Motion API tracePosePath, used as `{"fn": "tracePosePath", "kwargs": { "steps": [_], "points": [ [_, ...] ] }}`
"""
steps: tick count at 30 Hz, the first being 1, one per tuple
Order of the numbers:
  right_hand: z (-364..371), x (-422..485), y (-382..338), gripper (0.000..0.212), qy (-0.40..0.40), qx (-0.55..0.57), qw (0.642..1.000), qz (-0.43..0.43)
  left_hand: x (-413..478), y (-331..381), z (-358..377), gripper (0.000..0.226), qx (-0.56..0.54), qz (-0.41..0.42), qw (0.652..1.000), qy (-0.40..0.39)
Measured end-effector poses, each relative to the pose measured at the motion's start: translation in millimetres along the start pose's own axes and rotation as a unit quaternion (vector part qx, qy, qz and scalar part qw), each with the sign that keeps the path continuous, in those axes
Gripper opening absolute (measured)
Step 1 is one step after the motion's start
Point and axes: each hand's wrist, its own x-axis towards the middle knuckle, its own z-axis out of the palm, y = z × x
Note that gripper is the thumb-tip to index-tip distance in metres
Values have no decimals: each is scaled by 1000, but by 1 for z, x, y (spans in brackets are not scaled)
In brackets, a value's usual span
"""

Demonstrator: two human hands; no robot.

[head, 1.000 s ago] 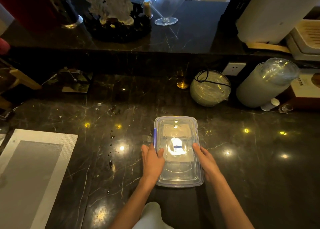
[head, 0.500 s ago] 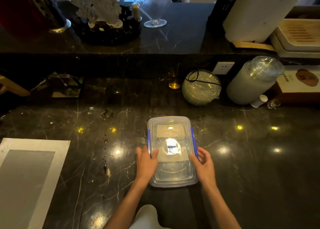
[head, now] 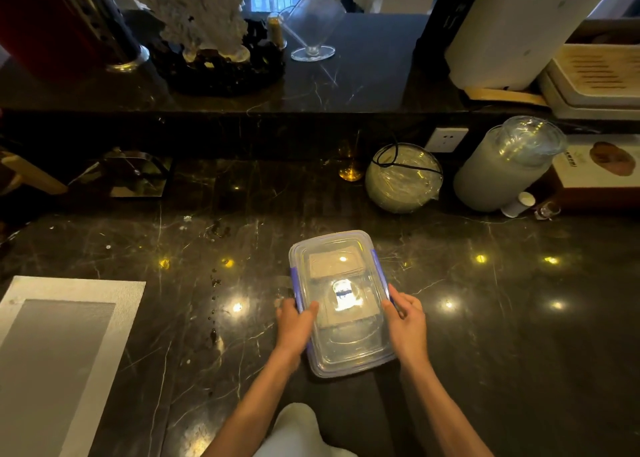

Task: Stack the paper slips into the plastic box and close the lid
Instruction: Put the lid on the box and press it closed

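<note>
A clear plastic box (head: 349, 349) with its transparent lid on lies on the dark marble counter, long side pointing away from me. Through the lid I see pale paper slips (head: 334, 264) lying inside, a bright light glare over the nearer ones. Blue clasps run along both long sides. My left hand (head: 294, 321) presses on the left blue clasp, thumb resting on the lid. On the opposite side, my right hand (head: 405, 318) grips the right blue clasp, fingers curled over the edge.
A grey and white placemat (head: 52, 352) lies at the near left. Behind the box stand a wrapped round bowl (head: 403, 179) with a black cord, a tall cylindrical jar (head: 502, 169), a small bottle and a carton. A raised ledge at the back holds a coral ornament and a glass.
Both blue side clasps have come into view folded against the box. My hands slid from flat on the lid to the clasps on either side. The view shifted slightly.
</note>
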Motion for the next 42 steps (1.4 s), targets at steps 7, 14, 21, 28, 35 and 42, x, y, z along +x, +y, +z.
{"fn": "tracePosePath", "kwargs": {
  "steps": [7, 14, 21, 28, 35, 42],
  "points": [
    [12, 60, -40, 40, -75, -339, 926, -146, -67, -26, 20, 51, -33, -162, 971, -169],
    [-20, 20, -10, 55, 85, -100, 991, -14, -49, -31, -22, 72, -30, 2, 998, 55],
    [-24, -20, 14, 40, -17, 93, 991, 95, -16, -13, -27, 45, 38, 118, 992, 37],
    [-2, 14, -16, 39, -75, 2, 996, 49, -20, -8, -24, 53, 68, 133, 983, 105],
    [-11, -28, 21, 54, -6, -343, 923, -176, -41, -38, -26, 68, 482, 377, 787, 81],
    [16, -15, 24, 71, -114, -412, 875, -228, -12, -30, -34, 70, 566, 361, 738, 68]
  ]
}}
